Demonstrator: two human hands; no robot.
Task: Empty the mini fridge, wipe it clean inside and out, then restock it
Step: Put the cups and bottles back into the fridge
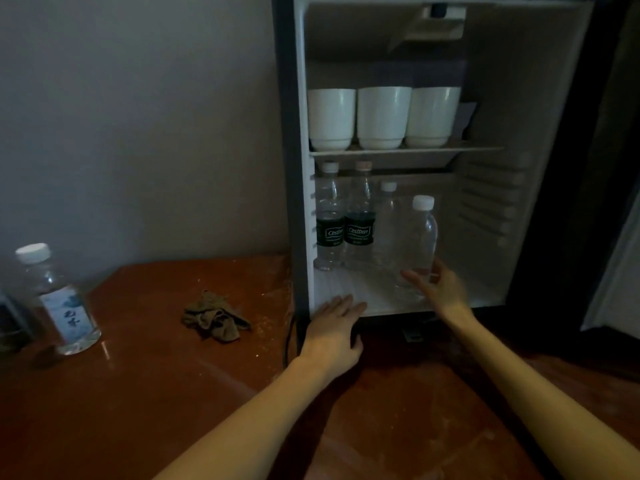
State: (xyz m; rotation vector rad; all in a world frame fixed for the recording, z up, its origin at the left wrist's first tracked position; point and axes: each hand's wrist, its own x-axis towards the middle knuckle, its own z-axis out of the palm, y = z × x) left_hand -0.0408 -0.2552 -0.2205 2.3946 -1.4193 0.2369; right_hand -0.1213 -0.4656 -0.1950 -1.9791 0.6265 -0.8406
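The mini fridge (298, 168) stands open on a brown table. Three white cups (382, 116) sit on its upper shelf. On the fridge floor stand two green-labelled bottles (358, 230), a clear bottle behind them (388, 216), and a clear white-capped bottle (420, 237) at the front. My right hand (438, 289) reaches inside with fingers spread around the base of that front bottle, touching it. At the fridge's lower front edge my left hand (334, 329) rests flat, fingers straight. A crumpled brown cloth (214, 318) lies on the table to the left.
Another water bottle (57, 299) with a pale label stands on the table at far left, beside a dark object at the frame edge. The fridge door (613, 271) hangs open at right. A black cable (289, 337) runs down beside the fridge. A grey wall is behind.
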